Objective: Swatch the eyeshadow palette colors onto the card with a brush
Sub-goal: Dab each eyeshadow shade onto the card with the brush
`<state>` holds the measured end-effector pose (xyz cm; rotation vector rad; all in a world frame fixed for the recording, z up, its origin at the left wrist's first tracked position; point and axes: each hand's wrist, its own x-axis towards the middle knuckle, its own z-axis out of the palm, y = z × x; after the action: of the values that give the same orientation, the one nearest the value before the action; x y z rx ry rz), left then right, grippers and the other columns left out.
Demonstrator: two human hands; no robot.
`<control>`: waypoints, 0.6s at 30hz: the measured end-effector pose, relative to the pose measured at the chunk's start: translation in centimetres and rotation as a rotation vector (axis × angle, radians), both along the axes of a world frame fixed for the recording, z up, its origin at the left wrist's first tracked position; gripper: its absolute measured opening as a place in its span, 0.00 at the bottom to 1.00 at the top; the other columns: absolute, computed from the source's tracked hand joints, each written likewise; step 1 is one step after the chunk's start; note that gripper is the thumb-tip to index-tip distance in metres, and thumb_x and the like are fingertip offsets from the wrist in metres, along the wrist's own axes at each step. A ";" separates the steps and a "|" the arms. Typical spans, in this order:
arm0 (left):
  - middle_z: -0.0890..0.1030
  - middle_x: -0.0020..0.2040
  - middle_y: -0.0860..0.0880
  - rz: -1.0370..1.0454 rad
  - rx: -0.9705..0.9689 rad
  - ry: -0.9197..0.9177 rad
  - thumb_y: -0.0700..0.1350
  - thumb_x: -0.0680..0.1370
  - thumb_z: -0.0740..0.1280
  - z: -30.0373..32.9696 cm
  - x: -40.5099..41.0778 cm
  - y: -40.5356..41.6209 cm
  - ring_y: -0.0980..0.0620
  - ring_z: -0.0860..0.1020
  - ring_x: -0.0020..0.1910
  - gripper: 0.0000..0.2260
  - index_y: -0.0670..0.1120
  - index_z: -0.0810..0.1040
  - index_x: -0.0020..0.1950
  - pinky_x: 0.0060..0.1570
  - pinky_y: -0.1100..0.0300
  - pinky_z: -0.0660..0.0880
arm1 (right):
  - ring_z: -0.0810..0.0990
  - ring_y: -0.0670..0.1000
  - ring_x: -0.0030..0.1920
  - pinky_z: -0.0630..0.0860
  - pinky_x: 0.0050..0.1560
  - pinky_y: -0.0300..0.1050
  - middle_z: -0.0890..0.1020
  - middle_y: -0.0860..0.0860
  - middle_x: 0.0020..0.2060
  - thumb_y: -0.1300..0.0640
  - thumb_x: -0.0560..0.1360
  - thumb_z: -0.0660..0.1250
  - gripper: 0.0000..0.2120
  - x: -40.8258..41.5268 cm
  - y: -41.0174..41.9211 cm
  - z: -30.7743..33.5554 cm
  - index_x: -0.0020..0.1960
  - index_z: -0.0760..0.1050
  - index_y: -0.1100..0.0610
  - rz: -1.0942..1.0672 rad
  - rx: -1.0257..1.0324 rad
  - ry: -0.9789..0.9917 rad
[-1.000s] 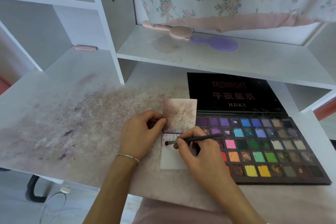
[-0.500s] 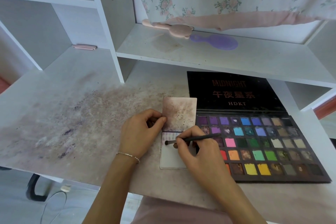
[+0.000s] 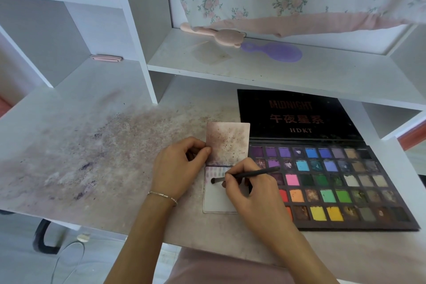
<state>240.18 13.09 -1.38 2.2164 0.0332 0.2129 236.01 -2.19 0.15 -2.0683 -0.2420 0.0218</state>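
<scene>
Little has shifted since a second ago: the right hand (image 3: 251,193) keeps its pinching grip on the brush (image 3: 244,176), tip on the white card (image 3: 215,200), while the left hand (image 3: 177,168) grips the stained upper card (image 3: 227,142) beside the open eyeshadow palette (image 3: 334,182) on the desk (image 3: 92,145).

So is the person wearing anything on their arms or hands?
Yes, a thin silvery bracelet circles the wrist of the left hand. The right hand shows no rings or bands, and both forearms are bare, with no sleeves in view.
</scene>
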 end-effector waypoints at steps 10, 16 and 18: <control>0.79 0.33 0.62 0.003 -0.001 0.007 0.48 0.72 0.69 0.1 0.0 0.0 0.63 0.76 0.34 0.08 0.61 0.75 0.36 0.35 0.67 0.69 | 0.74 0.42 0.40 0.71 0.39 0.31 0.78 0.48 0.36 0.60 0.73 0.65 0.07 0.1 0.0 -0.1 0.40 0.70 0.50 0.004 0.005 0.000; 0.79 0.33 0.62 -0.003 0.005 0.006 0.48 0.72 0.69 0.1 0.0 0.0 0.63 0.76 0.34 0.07 0.60 0.76 0.37 0.34 0.68 0.68 | 0.73 0.41 0.37 0.69 0.36 0.31 0.75 0.46 0.34 0.60 0.73 0.65 0.07 0.1 -0.1 -0.3 0.39 0.69 0.50 -0.025 -0.005 -0.012; 0.79 0.33 0.62 -0.001 0.004 0.009 0.48 0.72 0.68 0.1 0.0 0.0 0.64 0.75 0.34 0.07 0.59 0.76 0.37 0.34 0.69 0.68 | 0.74 0.42 0.37 0.70 0.36 0.32 0.77 0.47 0.34 0.60 0.73 0.65 0.07 0.0 -0.2 -0.3 0.39 0.69 0.51 -0.046 0.030 -0.021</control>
<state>240.18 13.09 -1.32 2.2215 0.0366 0.2020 236.04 -2.43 -0.13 -2.0440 -0.2059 -0.0315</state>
